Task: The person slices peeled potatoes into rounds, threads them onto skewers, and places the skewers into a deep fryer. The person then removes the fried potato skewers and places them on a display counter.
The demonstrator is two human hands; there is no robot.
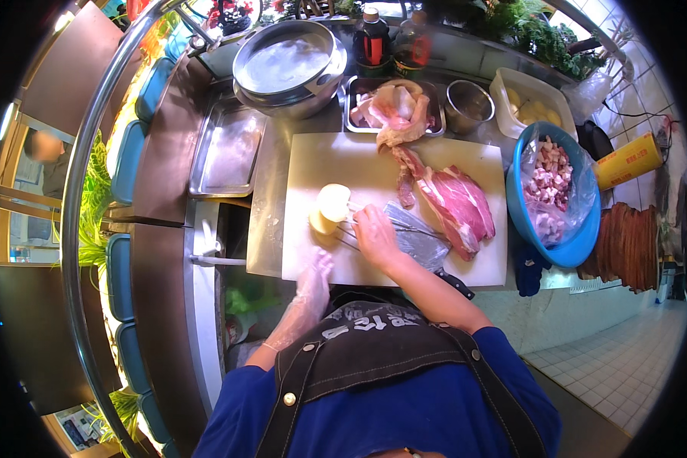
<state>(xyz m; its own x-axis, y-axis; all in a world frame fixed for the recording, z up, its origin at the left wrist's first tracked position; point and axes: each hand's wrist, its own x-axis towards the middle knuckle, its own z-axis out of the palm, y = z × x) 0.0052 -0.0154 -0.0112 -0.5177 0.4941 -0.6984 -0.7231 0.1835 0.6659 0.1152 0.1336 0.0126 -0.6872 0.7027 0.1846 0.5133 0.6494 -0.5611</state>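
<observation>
My right hand (376, 236), bare, grips several thin metal skewers (423, 230) over the white cutting board (315, 154). Their left ends reach two pale peeled pieces, seemingly potatoes: a bright upper piece (334, 201) and a yellower lower piece (324, 222). Just below these, at the board's front edge, is my left hand (315, 273) in a clear plastic glove, with nothing visible in it. Under the skewers lies a cleaver (415, 243), its black riveted handle (457, 284) over the front edge. A slab of raw red meat (458, 206) rests on the board's right side.
Behind the board stand a tray of raw meat and skin (398, 109), a steel pot (470, 106), stacked steel basins (289, 63) and a tub of potatoes (535, 103). A blue basin (521, 212) with diced meat is at right. An empty steel tray (229, 149) lies left.
</observation>
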